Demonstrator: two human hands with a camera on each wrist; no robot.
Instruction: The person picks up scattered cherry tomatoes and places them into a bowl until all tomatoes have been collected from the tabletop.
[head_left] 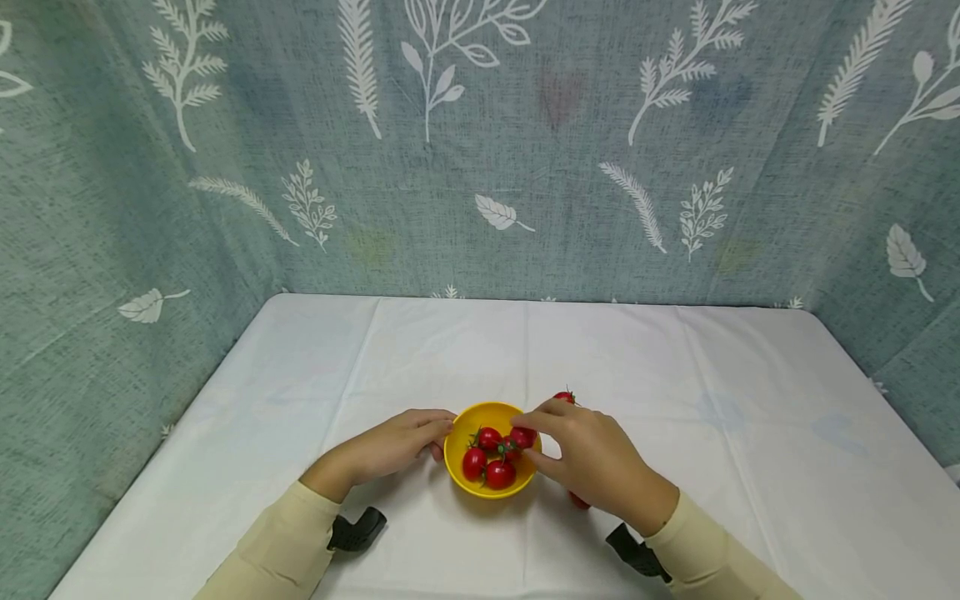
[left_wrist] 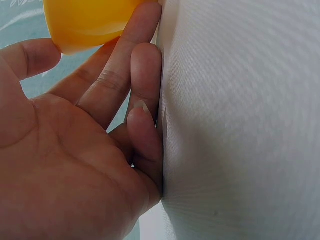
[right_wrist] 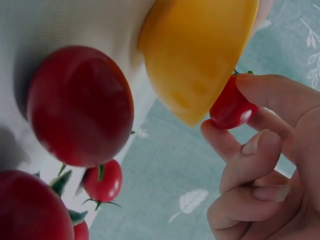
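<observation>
A yellow bowl [head_left: 487,412] stands on the white cloth with several red cherry tomatoes [head_left: 500,474] inside. Against its left side rests my left hand [head_left: 397,446]; in the left wrist view the thumb and extended fingers touch the bowl's outer wall [left_wrist: 90,25], and the other fingers lie on the cloth. At the right rim my right hand [head_left: 592,454] pinches a cherry tomato [right_wrist: 232,105] between thumb and fingers. More tomatoes lie on the table beside that hand: one beyond it [head_left: 564,397], another partly hidden under it [head_left: 579,501].
The right wrist view shows several loose tomatoes near the bowl, a large-looking one [right_wrist: 80,105] closest to the bowl. The table [head_left: 420,350] wears a white creased cloth. A blue-green curtain [head_left: 487,167] with leaf prints surrounds it. Black devices [head_left: 358,530] sit at both wrists.
</observation>
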